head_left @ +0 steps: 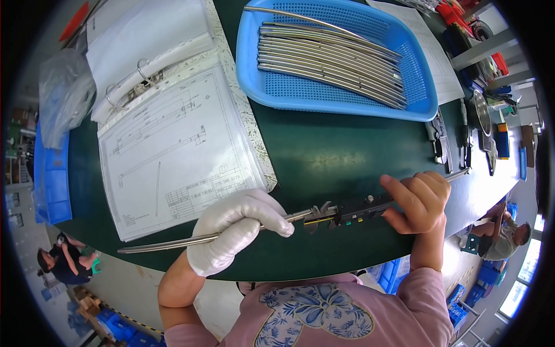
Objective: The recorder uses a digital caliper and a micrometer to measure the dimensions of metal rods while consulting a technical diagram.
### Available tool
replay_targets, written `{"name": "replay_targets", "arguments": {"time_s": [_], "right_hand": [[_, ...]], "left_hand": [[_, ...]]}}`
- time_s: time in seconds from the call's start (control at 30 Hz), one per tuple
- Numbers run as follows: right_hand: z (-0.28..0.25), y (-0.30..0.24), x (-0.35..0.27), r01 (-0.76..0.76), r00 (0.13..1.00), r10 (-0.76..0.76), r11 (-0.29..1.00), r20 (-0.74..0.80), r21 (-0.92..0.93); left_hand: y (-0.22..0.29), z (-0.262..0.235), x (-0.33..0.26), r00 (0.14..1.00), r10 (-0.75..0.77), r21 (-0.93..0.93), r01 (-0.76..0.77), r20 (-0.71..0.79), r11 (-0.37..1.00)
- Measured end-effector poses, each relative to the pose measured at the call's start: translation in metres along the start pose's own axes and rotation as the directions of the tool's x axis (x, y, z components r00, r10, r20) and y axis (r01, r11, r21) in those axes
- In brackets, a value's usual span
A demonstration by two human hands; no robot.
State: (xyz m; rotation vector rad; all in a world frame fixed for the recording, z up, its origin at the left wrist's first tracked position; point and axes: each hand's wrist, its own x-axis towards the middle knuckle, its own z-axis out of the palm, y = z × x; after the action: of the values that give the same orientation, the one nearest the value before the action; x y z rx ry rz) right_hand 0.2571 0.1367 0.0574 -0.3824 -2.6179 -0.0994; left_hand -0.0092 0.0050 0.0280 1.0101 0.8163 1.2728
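Clear plastic bag (65, 92), table's left edge

One blue basket (416, 98) at the tabletop's (324, 156) far edge, roughly ten curved metal rods (329, 58) inside, exact count unclear. One more rod (167, 243) at the near edge. One caliper (352, 211). One open ring binder (173, 127). Two hands: one gloved (237, 228), one bare (419, 199).

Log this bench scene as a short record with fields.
left hand: white-gloved left hand grips a thin metal rod
right hand: bare right hand holds a caliper by its slider
contact: caliper jaws meet the rod's end
behind: blue basket with a row of curved metal rods
left of basket: open ring binder showing a drawing
surface: dark green table
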Motion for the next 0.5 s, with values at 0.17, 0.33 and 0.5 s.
{"name": "replay_targets", "arguments": {"time_s": [0.17, 0.33, 0.5], "right_hand": [[0.0012, 0.0005, -0.0004, 0.018, 1.000, -0.017, 1.000, -0.011, 0.008], [-0.0017, -0.0011, 0.0008, 0.019, 1.000, -0.019, 1.000, 0.002, 0.007], [0.0006, -0.0012, 0.0015, 0.019, 1.000, -0.019, 1.000, -0.007, 0.008]], "left_hand": [[-0.0016, 0.0002, -0.0022, 1.000, -0.006, 0.012, 0.006, 0.022, 1.000], [0.0008, 0.0012, -0.0031, 0.997, 0.008, 0.117, -0.017, 0.078, 0.993], [0.0006, 0.0033, -0.0021, 0.998, 0.035, 0.141, -0.043, 0.057, 0.989]]}}
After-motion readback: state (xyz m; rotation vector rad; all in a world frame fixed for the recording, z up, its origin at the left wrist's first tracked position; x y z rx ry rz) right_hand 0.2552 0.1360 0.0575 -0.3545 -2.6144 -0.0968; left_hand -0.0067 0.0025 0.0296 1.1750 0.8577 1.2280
